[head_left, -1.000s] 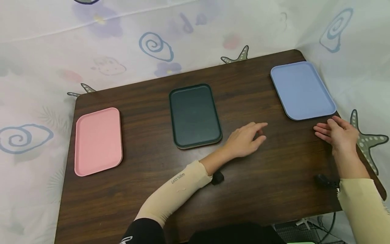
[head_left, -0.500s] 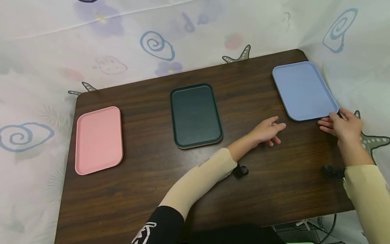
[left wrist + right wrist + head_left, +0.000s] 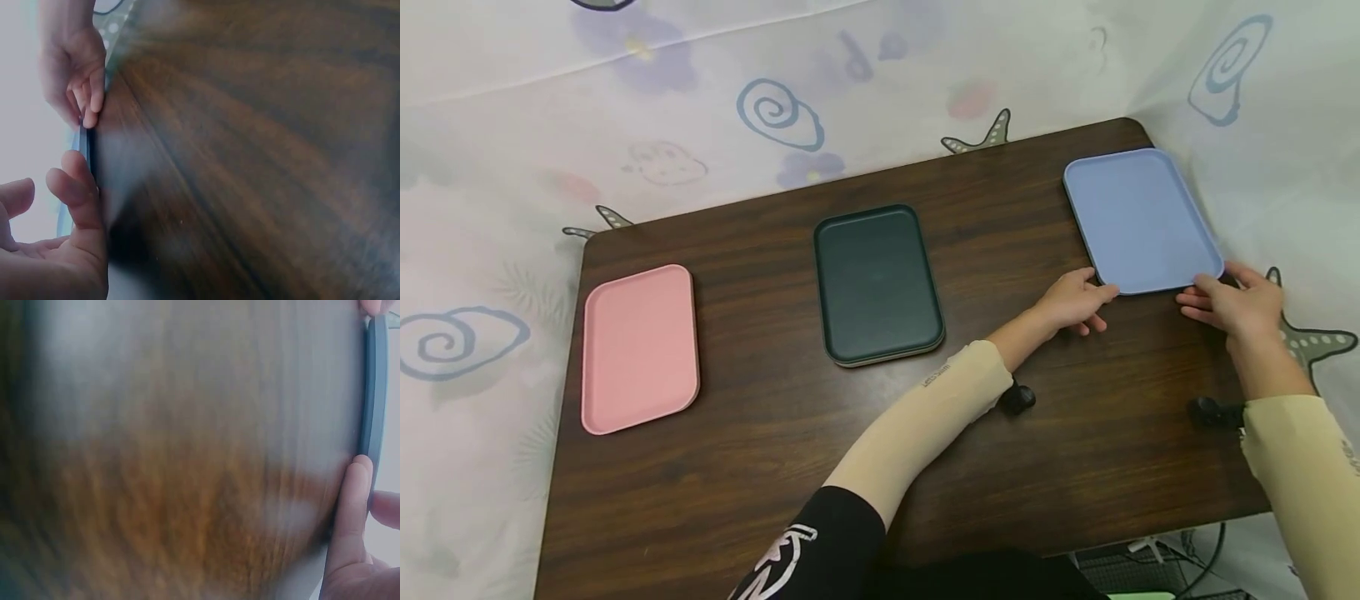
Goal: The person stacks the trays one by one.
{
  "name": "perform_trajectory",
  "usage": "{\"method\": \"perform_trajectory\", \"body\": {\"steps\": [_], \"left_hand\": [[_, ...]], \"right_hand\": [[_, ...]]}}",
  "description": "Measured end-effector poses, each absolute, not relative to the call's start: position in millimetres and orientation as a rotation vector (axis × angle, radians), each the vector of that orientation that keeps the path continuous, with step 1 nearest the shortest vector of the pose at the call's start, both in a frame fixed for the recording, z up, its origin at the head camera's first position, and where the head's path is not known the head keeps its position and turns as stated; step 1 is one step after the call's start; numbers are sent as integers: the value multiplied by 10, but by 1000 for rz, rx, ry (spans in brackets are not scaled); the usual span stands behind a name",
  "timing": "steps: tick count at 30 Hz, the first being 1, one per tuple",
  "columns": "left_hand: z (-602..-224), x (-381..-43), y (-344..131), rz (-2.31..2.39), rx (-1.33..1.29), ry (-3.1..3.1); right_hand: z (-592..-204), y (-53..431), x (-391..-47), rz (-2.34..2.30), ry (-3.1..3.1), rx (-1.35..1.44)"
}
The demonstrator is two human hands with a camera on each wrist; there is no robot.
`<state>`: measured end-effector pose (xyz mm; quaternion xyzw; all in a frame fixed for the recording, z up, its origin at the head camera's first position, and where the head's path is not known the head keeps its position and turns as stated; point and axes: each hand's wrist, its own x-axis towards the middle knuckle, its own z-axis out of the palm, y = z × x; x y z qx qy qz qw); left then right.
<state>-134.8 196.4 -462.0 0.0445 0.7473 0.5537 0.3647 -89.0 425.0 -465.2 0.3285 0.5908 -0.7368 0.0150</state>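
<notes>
A light blue tray (image 3: 1142,221) lies at the far right of the table. At its near left corner, my left hand (image 3: 1072,300) grips the edge, thumb at the rim and one finger along the side. My right hand (image 3: 1243,308) holds the near right corner between thumb and fingers. In the right wrist view, the tray's edge (image 3: 375,387) runs between my right thumb (image 3: 386,509) and fingertips (image 3: 357,472). Both hands meet this same edge in the left wrist view, with the left fingers (image 3: 78,187) in front.
A dark green tray (image 3: 878,283), with a second rim showing beneath it, lies mid-table. The pink tray (image 3: 640,350) sits at the left on the dark wooden table (image 3: 760,467). A patterned curtain (image 3: 880,75) borders the back and sides. Cables (image 3: 1210,567) hang past the front edge.
My left hand has moved right and away from me, from bare table to the blue tray's near left corner. My right hand has closed in on its near right corner. The trays keep their places.
</notes>
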Motion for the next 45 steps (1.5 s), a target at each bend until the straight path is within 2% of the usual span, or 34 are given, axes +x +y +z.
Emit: {"method": "perform_trajectory", "body": {"steps": [18, 31, 38, 41, 45], "left_hand": [[-4648, -1371, 2000, 1223, -33, 2306], [-4667, -1363, 1889, 1270, -82, 2401], [-4645, -1355, 1794, 1288, -38, 2389], [-4631, -1341, 1751, 1298, 4, 2396], [-4586, -1315, 1678, 1328, 70, 2392]], "right_hand": [[-4661, 4118, -817, -2171, 1923, 1043], [-4696, 4053, -695, -2365, 1767, 967], [-4931, 4203, -689, -2422, 1762, 897], [-4876, 4154, -656, -2442, 1741, 889], [-4583, 3947, -592, -2477, 1684, 877]]}}
